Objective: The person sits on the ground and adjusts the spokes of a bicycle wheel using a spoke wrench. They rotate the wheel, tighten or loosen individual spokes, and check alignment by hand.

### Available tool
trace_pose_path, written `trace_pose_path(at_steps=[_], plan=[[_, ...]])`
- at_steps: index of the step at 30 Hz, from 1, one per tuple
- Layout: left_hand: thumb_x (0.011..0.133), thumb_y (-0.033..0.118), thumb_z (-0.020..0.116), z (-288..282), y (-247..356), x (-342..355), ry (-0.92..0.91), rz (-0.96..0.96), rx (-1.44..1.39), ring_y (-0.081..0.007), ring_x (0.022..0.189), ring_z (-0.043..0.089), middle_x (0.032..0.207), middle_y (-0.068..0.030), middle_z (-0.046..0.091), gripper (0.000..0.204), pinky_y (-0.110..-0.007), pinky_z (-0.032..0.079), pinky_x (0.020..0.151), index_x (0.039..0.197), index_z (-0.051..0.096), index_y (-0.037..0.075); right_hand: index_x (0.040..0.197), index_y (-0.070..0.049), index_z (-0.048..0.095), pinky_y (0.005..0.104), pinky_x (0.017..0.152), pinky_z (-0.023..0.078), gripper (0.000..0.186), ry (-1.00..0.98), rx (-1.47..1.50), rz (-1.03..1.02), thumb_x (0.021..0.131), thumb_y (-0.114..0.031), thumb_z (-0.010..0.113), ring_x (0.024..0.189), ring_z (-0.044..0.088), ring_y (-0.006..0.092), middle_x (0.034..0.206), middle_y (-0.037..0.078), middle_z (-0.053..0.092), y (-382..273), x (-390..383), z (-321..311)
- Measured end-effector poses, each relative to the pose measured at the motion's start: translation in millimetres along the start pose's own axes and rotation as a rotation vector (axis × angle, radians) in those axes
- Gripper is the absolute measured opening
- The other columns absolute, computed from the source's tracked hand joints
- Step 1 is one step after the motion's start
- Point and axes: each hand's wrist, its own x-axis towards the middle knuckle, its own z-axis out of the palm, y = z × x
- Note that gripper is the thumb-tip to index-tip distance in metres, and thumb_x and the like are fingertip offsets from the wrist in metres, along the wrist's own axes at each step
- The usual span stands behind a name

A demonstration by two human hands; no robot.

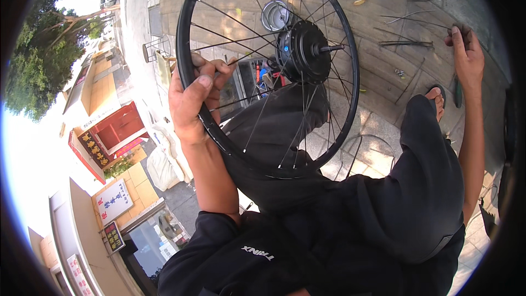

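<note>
A spoked bicycle wheel with a black rim leans over my thigh, its black hub motor in the middle. My left hand is closed round the rim's left side, thumb across it and fingertips curled at the spokes. Many spokes run from hub to rim; some rim ends along the lower edge look loose. Off to the right, my right hand pinches the end of a thin dark spoke close to the paving. Several loose spokes lie on the ground beside that hand.
Behind the wheel are a silver round metal part and a tray of tools. Small metal bits lie on the paving. A green-handled tool is by my right forearm, near my sandalled foot.
</note>
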Motion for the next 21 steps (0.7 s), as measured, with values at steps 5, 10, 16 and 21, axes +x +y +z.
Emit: trace_pose_path(at_steps=[5, 10, 16, 21], plan=[[0.085, 0.008, 0.070, 3, 0, 3, -0.038, -0.003, -0.015, -0.0314, 0.101, 0.068, 0.087, -0.0091, 0.057, 0.040, -0.058, 0.049, 0.112, 0.119, 0.053, -0.002, 0.118, 0.004, 0.066, 0.0279, 0.082, 0.054, 0.025, -0.159, 0.320, -0.025, 0.105, -0.018, 0.067, 0.088, 0.067, 0.0123, 0.101, 0.006, 0.070, -59, -14, 34], [0.088, 0.015, 0.065, 3, 0, 1, -0.036, -0.014, 0.047, -0.0280, 0.107, 0.064, 0.087, -0.0043, 0.052, 0.038, -0.059, 0.047, 0.115, 0.121, 0.053, 0.002, 0.111, 0.002, 0.065, 0.0276, 0.081, 0.053, 0.017, -0.310, 0.497, 0.004, 0.104, -0.014, 0.066, 0.084, 0.066, 0.0120, 0.098, 0.005, 0.069, -91, -32, 77], [0.089, 0.016, 0.065, -3, -1, 2, -0.060, -0.020, 0.042, -0.0279, 0.109, 0.064, 0.089, -0.0046, 0.052, 0.038, -0.059, 0.047, 0.115, 0.122, 0.053, 0.002, 0.112, 0.002, 0.064, 0.0270, 0.080, 0.055, 0.015, -0.321, 0.553, 0.029, 0.103, -0.010, 0.064, 0.084, 0.066, 0.0102, 0.098, 0.005, 0.068, -90, -35, 95], [0.087, 0.010, 0.067, 4, -1, 1, -0.031, -0.011, -0.017, -0.0308, 0.106, 0.065, 0.085, -0.0060, 0.053, 0.039, -0.060, 0.046, 0.115, 0.122, 0.053, 0.000, 0.113, 0.003, 0.063, 0.0268, 0.080, 0.055, 0.016, -0.347, 0.526, 0.041, 0.103, -0.009, 0.064, 0.085, 0.067, 0.0108, 0.099, 0.005, 0.069, -95, -38, 95]])
